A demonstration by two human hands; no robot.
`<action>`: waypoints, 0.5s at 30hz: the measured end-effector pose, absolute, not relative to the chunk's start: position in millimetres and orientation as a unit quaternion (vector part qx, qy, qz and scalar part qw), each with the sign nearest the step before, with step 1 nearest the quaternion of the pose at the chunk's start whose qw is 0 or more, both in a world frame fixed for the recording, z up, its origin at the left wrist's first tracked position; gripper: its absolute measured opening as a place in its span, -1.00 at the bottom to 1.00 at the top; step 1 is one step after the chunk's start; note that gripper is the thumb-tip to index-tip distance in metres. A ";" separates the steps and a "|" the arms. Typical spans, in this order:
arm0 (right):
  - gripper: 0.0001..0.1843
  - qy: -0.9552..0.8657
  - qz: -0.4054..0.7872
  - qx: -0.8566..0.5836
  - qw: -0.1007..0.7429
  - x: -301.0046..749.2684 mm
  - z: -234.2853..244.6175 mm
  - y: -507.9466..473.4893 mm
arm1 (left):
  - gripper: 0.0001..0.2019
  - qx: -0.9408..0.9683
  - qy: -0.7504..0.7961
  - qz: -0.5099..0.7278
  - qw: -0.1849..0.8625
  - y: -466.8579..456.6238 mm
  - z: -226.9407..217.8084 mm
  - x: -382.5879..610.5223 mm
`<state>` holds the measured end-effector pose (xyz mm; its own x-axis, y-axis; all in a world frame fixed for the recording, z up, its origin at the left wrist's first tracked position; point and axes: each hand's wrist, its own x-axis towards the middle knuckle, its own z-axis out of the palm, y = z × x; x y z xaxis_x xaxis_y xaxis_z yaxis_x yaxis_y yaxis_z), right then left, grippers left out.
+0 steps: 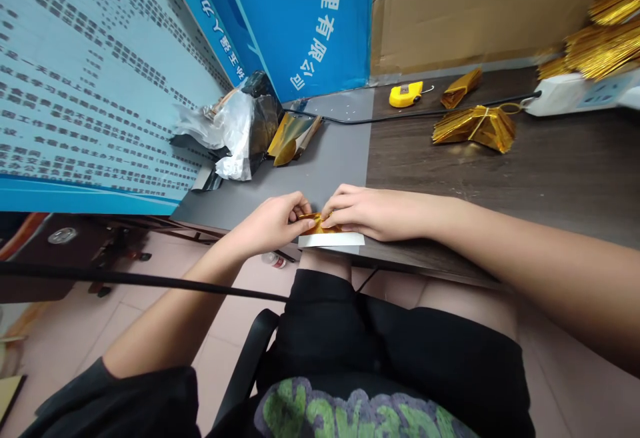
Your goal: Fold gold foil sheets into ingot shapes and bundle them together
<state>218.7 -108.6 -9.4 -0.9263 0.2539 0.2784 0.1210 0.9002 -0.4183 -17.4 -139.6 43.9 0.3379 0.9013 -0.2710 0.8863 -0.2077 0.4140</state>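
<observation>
A small piece of gold foil paper (320, 225) lies at the table's front edge, between my two hands. My left hand (277, 223) pinches its left end between thumb and fingers. From the right, my right hand (367, 211) has its fingers bent and pressed onto the foil, covering much of it. Just in front of the foil, a white strip (333, 240) lies along the table edge, below the fingers of my right hand.
Behind my hands are a folded gold sheet (295, 138) and crumpled plastic bags (237, 128). Farther right sit a yellow tape measure (406, 94), a tied gold paper bundle (475, 128), a power strip (575, 95) and stacked gold paper (605, 48). A black cable (360, 120) crosses the table.
</observation>
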 end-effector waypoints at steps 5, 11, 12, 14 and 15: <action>-0.52 -0.972 0.152 -0.088 0.154 219.2 -9.8 -108.7 | -0.87 0.757 0.594 0.078 0.262 -146.4 31.4 -23.5; -0.47 -0.975 0.136 -0.094 0.145 219.9 -7.6 -109.9 | -0.93 0.790 0.555 0.156 0.208 -158.9 17.5 -28.8; -0.47 -0.976 0.135 -0.093 0.146 219.7 -7.4 -110.0 | -0.93 0.801 0.541 0.168 0.193 -161.9 15.3 -29.4; -0.49 -0.975 0.137 -0.093 0.147 219.3 -7.4 -110.0 | -0.91 0.824 0.511 0.185 0.161 -167.9 10.1 -31.0; -0.49 -0.975 0.138 -0.094 0.146 219.1 -7.5 -110.0 | -0.89 0.835 0.496 0.194 0.140 -170.6 7.1 -32.0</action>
